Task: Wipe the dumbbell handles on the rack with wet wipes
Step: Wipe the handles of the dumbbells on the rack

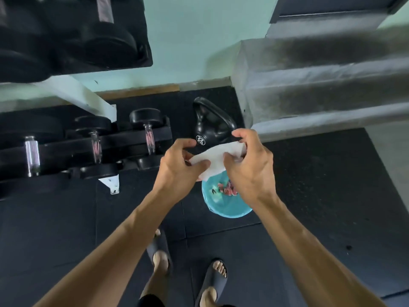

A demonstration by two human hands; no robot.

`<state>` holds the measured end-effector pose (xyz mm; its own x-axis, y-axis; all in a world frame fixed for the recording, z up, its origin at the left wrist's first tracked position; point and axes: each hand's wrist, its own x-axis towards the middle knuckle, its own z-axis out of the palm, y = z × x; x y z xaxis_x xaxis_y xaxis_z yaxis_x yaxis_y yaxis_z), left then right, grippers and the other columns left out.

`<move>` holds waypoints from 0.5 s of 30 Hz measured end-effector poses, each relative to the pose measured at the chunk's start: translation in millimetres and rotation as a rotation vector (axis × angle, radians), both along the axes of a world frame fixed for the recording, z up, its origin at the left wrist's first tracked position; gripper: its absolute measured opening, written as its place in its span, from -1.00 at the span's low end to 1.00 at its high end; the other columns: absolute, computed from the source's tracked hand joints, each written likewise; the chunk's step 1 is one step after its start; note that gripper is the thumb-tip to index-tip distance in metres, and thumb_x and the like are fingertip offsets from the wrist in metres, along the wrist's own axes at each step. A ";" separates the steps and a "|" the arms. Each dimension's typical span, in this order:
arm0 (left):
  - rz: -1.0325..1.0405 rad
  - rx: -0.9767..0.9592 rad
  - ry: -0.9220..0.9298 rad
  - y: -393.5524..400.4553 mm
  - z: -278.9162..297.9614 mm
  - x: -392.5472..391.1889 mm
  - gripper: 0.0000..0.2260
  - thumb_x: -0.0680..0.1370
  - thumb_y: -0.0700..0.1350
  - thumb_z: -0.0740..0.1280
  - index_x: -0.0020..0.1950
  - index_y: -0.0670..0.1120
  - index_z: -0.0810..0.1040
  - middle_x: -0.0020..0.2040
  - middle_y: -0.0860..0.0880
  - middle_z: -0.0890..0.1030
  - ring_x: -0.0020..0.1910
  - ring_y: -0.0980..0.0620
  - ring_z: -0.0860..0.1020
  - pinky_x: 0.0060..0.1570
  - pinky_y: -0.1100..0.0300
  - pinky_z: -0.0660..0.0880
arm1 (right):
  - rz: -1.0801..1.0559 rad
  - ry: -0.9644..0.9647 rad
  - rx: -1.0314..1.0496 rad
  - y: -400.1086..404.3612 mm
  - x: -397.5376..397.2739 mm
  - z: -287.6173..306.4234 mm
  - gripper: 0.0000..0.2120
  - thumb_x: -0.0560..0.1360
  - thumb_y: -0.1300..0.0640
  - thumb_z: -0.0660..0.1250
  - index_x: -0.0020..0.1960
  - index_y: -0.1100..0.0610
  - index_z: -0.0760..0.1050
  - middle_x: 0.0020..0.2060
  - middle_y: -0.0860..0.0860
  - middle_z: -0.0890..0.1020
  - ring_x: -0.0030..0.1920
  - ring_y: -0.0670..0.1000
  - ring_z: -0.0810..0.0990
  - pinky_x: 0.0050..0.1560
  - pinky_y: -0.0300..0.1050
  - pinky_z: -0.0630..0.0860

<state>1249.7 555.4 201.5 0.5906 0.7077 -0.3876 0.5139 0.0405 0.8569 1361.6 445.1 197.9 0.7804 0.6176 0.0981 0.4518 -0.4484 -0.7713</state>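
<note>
Both hands held a white wet wipe [218, 157] stretched between them above the floor. The left hand [180, 163] pinched its left edge, thumb over the sheet; the right hand [249, 165] gripped the right end with curled fingers. The dumbbell handles [149, 138] lay on the rack [106, 140] to the left, well apart from the wipe. Directly beneath the hands stood a teal bowl [228, 207] containing small pink and white items, too blurred to identify. A black kettlebell [210, 122] sat just behind the bowl.

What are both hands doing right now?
Left hand: pinching one end of the white wet wipe.
Right hand: gripping the wipe's other end.
</note>
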 end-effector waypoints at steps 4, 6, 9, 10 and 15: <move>0.191 -0.420 -0.140 37.4 5.9 18.6 -0.93 0.57 -0.27 0.36 -0.03 -0.24 0.64 -0.11 -0.18 0.71 -0.12 -0.04 0.72 -0.12 0.16 0.64 | 0.145 -0.034 0.076 41.9 -4.2 -3.4 -0.82 0.48 0.24 0.40 0.08 0.14 0.55 -0.09 -0.09 0.66 -0.10 -0.11 0.59 -0.03 -0.20 0.53; 0.227 -0.631 -0.235 71.8 8.5 24.2 -0.85 0.61 -0.24 0.30 0.05 -0.27 0.63 -0.05 -0.20 0.71 -0.03 -0.10 0.70 0.00 0.07 0.61 | 0.202 -0.085 0.090 68.4 0.6 -7.3 -0.79 0.46 0.26 0.34 0.07 0.15 0.61 -0.03 -0.09 0.69 0.02 -0.06 0.61 0.06 -0.08 0.56; 0.171 -0.670 -0.253 122.5 12.0 33.4 -0.80 0.61 -0.13 0.34 0.07 -0.25 0.63 -0.03 -0.22 0.71 -0.01 -0.11 0.70 0.03 0.07 0.62 | 0.291 -0.166 0.131 107.6 11.1 -5.8 -0.77 0.43 0.27 0.30 -0.02 0.14 0.69 0.03 -0.13 0.69 0.11 -0.06 0.59 0.12 -0.01 0.54; 0.157 -0.624 -0.233 136.8 13.5 37.9 -0.83 0.60 -0.14 0.36 0.04 -0.23 0.64 -0.04 -0.21 0.71 -0.02 -0.11 0.70 0.00 0.08 0.62 | 0.292 -0.153 0.161 119.6 16.1 -4.2 -0.78 0.43 0.26 0.29 -0.04 0.15 0.70 0.03 -0.13 0.68 0.11 -0.07 0.60 0.12 -0.01 0.55; 0.100 -0.445 -0.175 192.3 22.6 63.3 -0.92 0.59 -0.22 0.37 -0.03 -0.16 0.66 -0.13 -0.13 0.69 -0.10 -0.04 0.70 -0.06 0.11 0.64 | 0.086 -0.095 0.200 173.2 41.1 0.5 -0.75 0.45 0.10 0.44 0.08 0.19 0.65 0.00 0.05 0.63 -0.05 0.00 0.65 0.00 -0.13 0.60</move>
